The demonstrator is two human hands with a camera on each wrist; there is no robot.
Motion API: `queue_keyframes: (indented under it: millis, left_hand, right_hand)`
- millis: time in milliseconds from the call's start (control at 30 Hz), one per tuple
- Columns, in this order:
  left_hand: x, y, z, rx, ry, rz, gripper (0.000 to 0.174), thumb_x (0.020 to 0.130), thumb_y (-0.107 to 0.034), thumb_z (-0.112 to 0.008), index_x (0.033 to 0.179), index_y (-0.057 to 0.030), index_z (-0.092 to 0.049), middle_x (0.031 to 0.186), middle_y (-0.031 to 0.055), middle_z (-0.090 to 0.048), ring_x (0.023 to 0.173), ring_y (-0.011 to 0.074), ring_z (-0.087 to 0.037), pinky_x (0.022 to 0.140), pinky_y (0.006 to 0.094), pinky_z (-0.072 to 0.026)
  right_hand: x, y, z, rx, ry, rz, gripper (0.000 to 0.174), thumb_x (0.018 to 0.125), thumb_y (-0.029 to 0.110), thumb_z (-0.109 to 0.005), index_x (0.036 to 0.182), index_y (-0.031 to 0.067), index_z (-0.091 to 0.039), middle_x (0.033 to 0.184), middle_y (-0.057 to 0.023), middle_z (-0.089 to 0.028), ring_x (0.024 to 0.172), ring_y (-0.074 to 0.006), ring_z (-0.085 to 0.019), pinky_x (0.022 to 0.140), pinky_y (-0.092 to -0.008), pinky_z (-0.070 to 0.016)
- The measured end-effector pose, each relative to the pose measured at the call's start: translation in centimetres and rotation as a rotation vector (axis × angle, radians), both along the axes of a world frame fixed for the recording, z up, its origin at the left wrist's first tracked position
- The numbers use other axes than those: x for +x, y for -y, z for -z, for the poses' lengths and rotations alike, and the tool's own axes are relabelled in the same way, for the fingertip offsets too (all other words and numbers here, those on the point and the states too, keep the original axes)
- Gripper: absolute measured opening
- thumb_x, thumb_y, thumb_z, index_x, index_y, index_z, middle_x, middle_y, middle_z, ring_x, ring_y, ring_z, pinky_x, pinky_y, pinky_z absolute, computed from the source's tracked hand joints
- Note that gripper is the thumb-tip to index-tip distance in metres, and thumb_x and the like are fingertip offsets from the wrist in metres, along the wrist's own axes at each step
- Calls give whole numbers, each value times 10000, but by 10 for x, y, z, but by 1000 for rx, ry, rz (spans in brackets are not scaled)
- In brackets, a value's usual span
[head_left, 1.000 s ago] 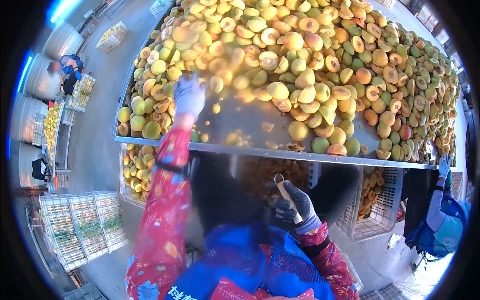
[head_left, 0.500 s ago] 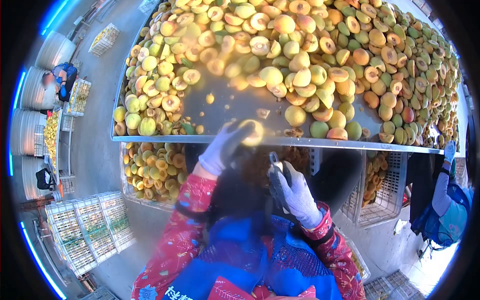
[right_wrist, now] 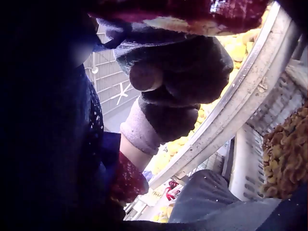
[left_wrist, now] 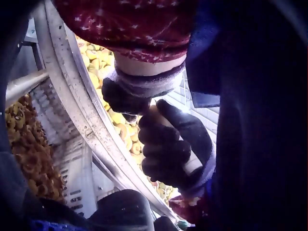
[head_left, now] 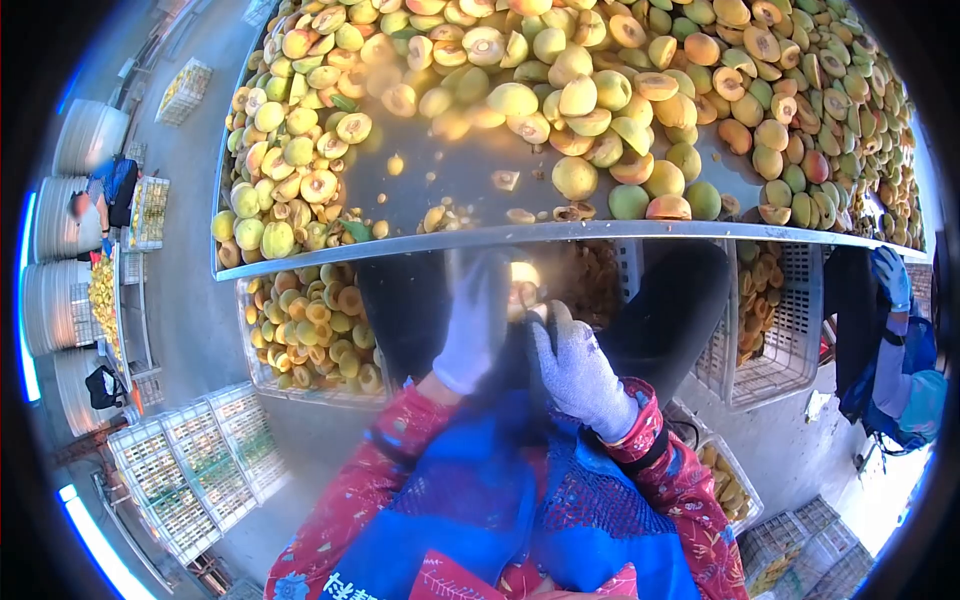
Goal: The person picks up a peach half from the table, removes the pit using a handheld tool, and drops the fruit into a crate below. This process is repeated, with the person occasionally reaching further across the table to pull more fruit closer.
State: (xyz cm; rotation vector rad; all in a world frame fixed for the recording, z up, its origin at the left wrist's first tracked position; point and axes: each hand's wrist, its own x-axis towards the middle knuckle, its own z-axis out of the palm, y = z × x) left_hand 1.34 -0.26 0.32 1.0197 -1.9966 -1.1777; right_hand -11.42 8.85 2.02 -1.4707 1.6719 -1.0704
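Note:
My left hand [head_left: 474,322], in a pale glove with a dark palm, holds a yellow peach half [head_left: 524,274] just below the table's front edge. It is blurred in the head view. My right hand [head_left: 582,372], gloved alike, grips a looped pitting tool close beside the fruit. In the left wrist view the tool's wooden handle [left_wrist: 193,164] passes through the curled fingers [left_wrist: 166,153] of the right hand. The handle's butt also shows in the right wrist view. Both hands hide the metal loop. Many halved peaches [head_left: 575,178] lie heaped on the metal table.
The metal table's raised rim [head_left: 480,238] runs in front of me. Beneath it stand a crate of peach halves [head_left: 312,325] and a white crate [head_left: 790,350]. Stacked crates [head_left: 200,465] stand at left. Another person [head_left: 895,340] works at the far right.
My left hand came back from the heap with a peach, over the rim, down to my right hand. The right hand turned and raised its tool to meet it. The view has tilted slightly.

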Motion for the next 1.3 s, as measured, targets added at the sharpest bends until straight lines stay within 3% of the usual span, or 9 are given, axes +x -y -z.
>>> queue_keyframes:
  millis: [167, 333, 467, 533, 667, 733, 900, 1067, 1300]
  left_hand:
    - [-14, -21, 1, 535, -301, -251, 255, 999, -168, -491, 1162, 17, -556, 972, 144, -619, 808, 227, -635, 735, 333, -506]
    - [-15, -22, -9, -1, -116, -102, 265, 1004, -167, -481, 1186, 7, -564, 952, 149, -659, 797, 218, -655, 729, 335, -514]
    - [-13, -24, -2, 90, -71, -68, 312, 956, -155, -573, 1199, 40, -545, 1074, 209, -632, 929, 312, -639, 826, 351, -503]
    - [-15, -27, 21, 149, -32, -95, 303, 954, -170, -579, 1166, 45, -556, 1088, 213, -633, 942, 330, -642, 827, 363, -508]
    - [-10, -31, 11, 279, -16, -183, 282, 932, -159, -596, 1145, 24, -575, 1040, 198, -658, 898, 359, -668, 805, 408, -536]
    - [2, -31, 15, -112, -28, -102, 274, 947, -156, -544, 1173, -4, -582, 1074, 218, -649, 915, 416, -651, 744, 432, -549]
    - [5, -33, 15, 151, -41, -141, 294, 936, -158, -551, 1183, 1, -561, 1045, 216, -657, 935, 409, -640, 789, 468, -523]
    - [19, -29, 24, -251, 63, -54, 354, 863, -158, -604, 1190, -24, -582, 1035, 157, -644, 828, 342, -661, 708, 425, -537]
    - [5, -31, 29, 289, -113, -133, 273, 999, -223, -505, 1154, -12, -582, 1007, 199, -654, 855, 367, -663, 751, 397, -545]
  right_hand:
    - [-12, -4, -21, 452, 656, -50, 176, 972, 148, -537, 986, -24, -504, 712, -205, -549, 634, -425, -543, 625, -483, -464]
    - [-33, -9, -7, 809, 2135, -160, 282, 1008, 342, -519, 937, 71, -551, 599, -34, -479, 461, -196, -482, 431, -317, -392]
    - [-33, -12, 8, 813, 2206, -266, 354, 1005, 446, -495, 925, 107, -562, 593, 6, -466, 449, -109, -447, 404, -257, -352]
    - [-25, -16, 8, 747, 1544, 3, 379, 1007, 465, -476, 920, 107, -564, 591, -2, -476, 430, -117, -439, 396, -258, -351]
    - [-21, -15, 17, 896, 1971, -31, 415, 1024, 454, -418, 939, 84, -586, 538, -19, -467, 354, -146, -403, 356, -267, -339]
    - [-21, -15, 16, 906, 2185, -172, 442, 1034, 452, -375, 954, 76, -593, 525, -16, -458, 347, -133, -394, 344, -266, -321]
    - [-17, -13, 10, 912, 2116, -126, 458, 1037, 466, -347, 951, 62, -543, 522, 15, -434, 310, -85, -348, 356, -244, -310]
    - [-8, -12, 11, 925, 2014, -112, 437, 1040, 454, -347, 942, 74, -539, 520, 13, -431, 319, -91, -352, 356, -247, -310]
    - [-17, -12, 27, 955, 2360, -222, 465, 1031, 465, -365, 1000, 59, -590, 563, -16, -490, 355, -122, -412, 365, -261, -345]
